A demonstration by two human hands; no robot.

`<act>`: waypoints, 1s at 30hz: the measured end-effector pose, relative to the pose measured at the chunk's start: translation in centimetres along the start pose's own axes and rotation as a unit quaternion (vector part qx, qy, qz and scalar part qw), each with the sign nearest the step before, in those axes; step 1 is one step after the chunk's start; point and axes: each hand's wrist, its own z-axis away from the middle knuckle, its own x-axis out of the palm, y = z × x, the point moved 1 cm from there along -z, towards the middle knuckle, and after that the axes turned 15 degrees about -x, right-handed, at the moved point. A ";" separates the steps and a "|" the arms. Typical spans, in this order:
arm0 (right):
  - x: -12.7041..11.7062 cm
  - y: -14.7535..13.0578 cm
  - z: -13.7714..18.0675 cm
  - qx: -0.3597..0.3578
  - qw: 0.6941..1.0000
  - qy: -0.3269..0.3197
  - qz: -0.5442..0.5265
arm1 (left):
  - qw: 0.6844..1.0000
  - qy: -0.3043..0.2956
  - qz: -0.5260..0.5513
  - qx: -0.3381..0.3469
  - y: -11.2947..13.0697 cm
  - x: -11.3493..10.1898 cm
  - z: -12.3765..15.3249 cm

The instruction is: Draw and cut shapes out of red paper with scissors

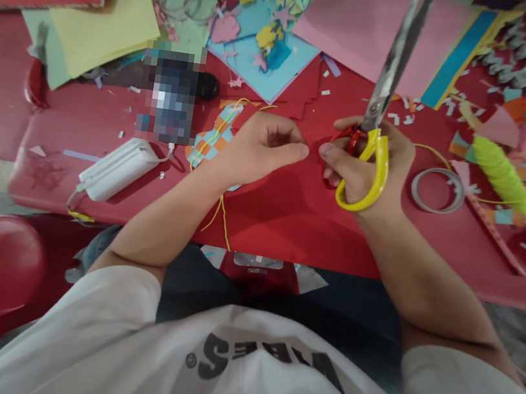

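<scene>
My right hand is closed around a pair of scissors with a yellow handle loop and some red near the pivot. Its metal blades point away from me, and the thumb and forefinger meet in front of it. Close by on the left, my left hand has thumb and fingers pinched together; whatever lies between them is too small to make out. Partly under the left hand is an orange and light-blue checkered paper piece, with yellow yarn trailing from it toward the table's front edge.
Right of the hands lie a tape roll, a neon-yellow yarn bundle, a pencil and paper scraps. A white power bank is wired to a blurred device at left. Pink paper lies behind.
</scene>
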 end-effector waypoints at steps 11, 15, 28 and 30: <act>-0.8 -0.1 0.0 0.013 1.000 -0.008 0.006 | 0.997 0.055 0.057 0.002 -0.6 0.5 0.2; -0.3 -1.0 0.2 0.002 0.999 0.006 -0.033 | 0.992 0.103 0.067 0.037 -0.4 -0.5 0.0; -1.0 -0.1 3.5 0.077 0.963 -0.249 -0.065 | 0.961 0.122 0.233 0.086 2.9 -4.3 1.6; -1.2 0.2 3.7 0.074 0.964 -0.250 -0.059 | 0.964 0.109 0.231 0.072 3.4 -4.4 1.9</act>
